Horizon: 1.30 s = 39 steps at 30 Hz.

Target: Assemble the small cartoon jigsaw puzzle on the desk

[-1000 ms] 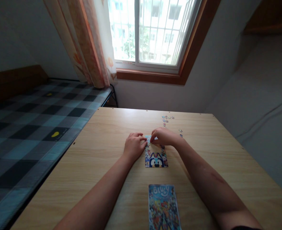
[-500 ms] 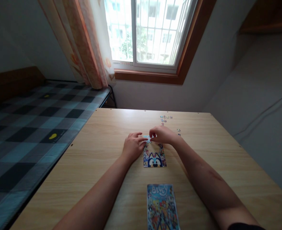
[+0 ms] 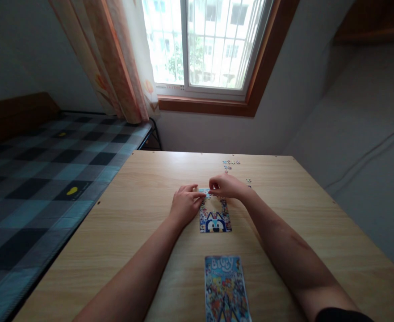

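A partly assembled jigsaw puzzle (image 3: 216,223) lies on the wooden table, with a blue cartoon dog's face along its near edge and bare wood showing in its middle. At its upper left edge rests my left hand (image 3: 185,201), fingers stretched out and fingertips touching the pieces. My right hand (image 3: 226,184) is over the puzzle's top, thumb and forefinger pinched on a small puzzle piece that the fingers mostly hide. Nearer to me lies a picture sheet (image 3: 226,288) headed "Bluey", printed with many characters.
Several loose puzzle pieces (image 3: 231,162) lie in short rows at the far side of the table (image 3: 143,192). Another loose piece (image 3: 249,180) sits right of my right wrist. A bed (image 3: 43,179) with a checked cover stands to the left, and a curtained window (image 3: 213,49) is beyond.
The whole view has shifted slightly. My right fingers have moved a little at the puzzle's top edge; my left hand stays on its left side.
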Available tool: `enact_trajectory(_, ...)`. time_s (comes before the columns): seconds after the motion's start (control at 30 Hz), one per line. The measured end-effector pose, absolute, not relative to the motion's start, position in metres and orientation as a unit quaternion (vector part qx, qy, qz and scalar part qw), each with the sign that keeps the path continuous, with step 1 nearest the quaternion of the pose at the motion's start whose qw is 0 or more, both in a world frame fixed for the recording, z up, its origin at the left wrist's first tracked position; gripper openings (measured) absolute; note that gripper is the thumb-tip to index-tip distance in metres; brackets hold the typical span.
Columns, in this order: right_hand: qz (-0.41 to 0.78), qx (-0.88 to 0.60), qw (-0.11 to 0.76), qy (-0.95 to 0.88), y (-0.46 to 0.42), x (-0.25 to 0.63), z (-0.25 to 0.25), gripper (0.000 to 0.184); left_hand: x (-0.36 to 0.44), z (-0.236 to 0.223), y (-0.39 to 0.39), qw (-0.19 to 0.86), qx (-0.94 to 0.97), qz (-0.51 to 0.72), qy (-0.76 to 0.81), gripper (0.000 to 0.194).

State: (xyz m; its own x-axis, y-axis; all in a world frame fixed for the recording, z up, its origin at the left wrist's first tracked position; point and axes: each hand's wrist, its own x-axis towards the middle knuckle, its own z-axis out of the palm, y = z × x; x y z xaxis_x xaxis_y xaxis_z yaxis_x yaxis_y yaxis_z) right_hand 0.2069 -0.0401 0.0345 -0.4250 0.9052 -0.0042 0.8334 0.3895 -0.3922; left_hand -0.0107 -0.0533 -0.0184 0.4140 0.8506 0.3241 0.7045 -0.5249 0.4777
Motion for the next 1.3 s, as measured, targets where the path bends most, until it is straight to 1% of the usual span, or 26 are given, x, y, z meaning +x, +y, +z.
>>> enact_trajectory(0.17, 0.133, -0.566, 0.18, -0.794, -0.041, 0.228, 0.053, 0.024, -0.016, -0.02, -0.044, 0.245, 0.759, 0.379, 0.469, 0.022)
enact_trajectory(0.27, 0.094, -0.591, 0.213, -0.772, -0.042, 0.242, 0.066, 0.036, -0.017, -0.018, -0.042, 0.256, 0.742, 0.405, 0.469, 0.022)
enact_trajectory(0.33, 0.061, -0.598, 0.248, -0.76, -0.043, 0.252, 0.073, 0.041, -0.018, -0.015, -0.043, 0.258, 0.733, 0.418, 0.47, 0.022)
enact_trajectory(0.4, 0.027, -0.591, 0.293, -0.751, -0.044, 0.263, 0.079, 0.042, -0.018, -0.012, -0.044, 0.27, 0.716, 0.434, 0.474, 0.026)
enact_trajectory(0.53, -0.011, -0.586, 0.397, -0.706, -0.047, 0.284, 0.089, 0.04, -0.019, -0.008, -0.046, 0.273, 0.672, 0.458, 0.514, 0.042)
enact_trajectory(0.63, -0.014, -0.595, 0.47, -0.652, -0.051, 0.294, 0.095, 0.043, -0.02, -0.01, -0.045, 0.281, 0.639, 0.479, 0.532, 0.05)
enact_trajectory(0.73, -0.005, -0.597, 0.514, -0.617, -0.053, 0.296, 0.099, 0.048, -0.02, -0.012, -0.044, 0.316, 0.611, 0.5, 0.526, 0.057)
enact_trajectory(0.83, 0.001, -0.598, 0.523, -0.607, -0.05, 0.294, 0.097, 0.05, -0.018, -0.012, -0.045, 0.346, 0.589, 0.51, 0.522, 0.058)
enact_trajectory(0.97, 0.004, -0.608, 0.503, -0.614, -0.043, 0.296, 0.084, 0.05, -0.018, -0.01, -0.047, 0.364, 0.592, 0.505, 0.512, 0.053)
enact_trajectory(1.03, 0.003, -0.628, 0.481, -0.611, -0.038, 0.299, 0.075, 0.047, -0.018, -0.01, -0.047, 0.37, 0.595, 0.497, 0.512, 0.051)
enact_trajectory(1.17, 0.006, -0.656, 0.421, -0.626, -0.029, 0.305, 0.057, 0.029, -0.018, -0.012, -0.047, 0.364, 0.59, 0.494, 0.524, 0.047)
enact_trajectory(1.3, -0.042, -0.658, 0.343, -0.669, -0.019, 0.3, 0.044, 0.027, -0.019, -0.01, -0.048, 0.325, 0.585, 0.5, 0.549, 0.044)
